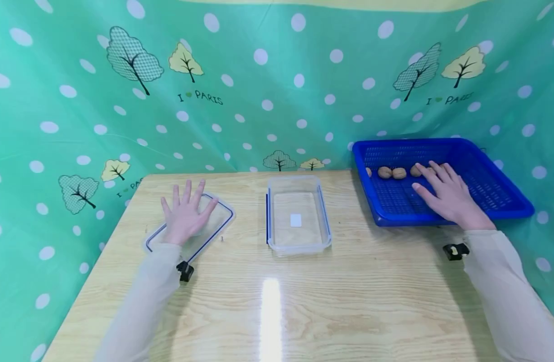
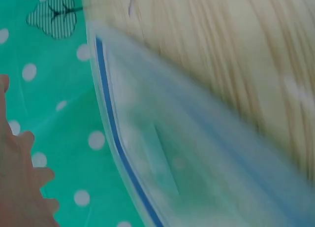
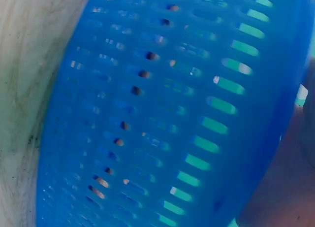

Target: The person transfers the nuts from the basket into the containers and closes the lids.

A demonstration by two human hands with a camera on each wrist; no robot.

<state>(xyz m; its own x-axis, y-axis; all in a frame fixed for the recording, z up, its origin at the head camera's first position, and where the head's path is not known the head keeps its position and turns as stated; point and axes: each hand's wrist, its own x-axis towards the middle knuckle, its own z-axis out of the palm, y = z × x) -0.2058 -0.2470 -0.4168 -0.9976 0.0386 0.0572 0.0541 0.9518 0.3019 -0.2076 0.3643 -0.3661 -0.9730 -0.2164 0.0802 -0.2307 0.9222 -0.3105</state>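
With fingers spread, my left hand is over a clear rectangular lid with a blue seal, lying at a slant on the left of the table. In the left wrist view the lid fills the middle, and fingers show at the left edge. My right hand reaches over the near rim of a blue plastic basket, fingers extended above a row of walnuts. The hand hides part of that row. The basket's slotted wall nearly fills the right wrist view.
A clear rectangular food container with blue side clips stands uncovered mid-table, a small white label on its bottom. Behind the wooden table hangs a green dotted cloth, which also runs along both sides.
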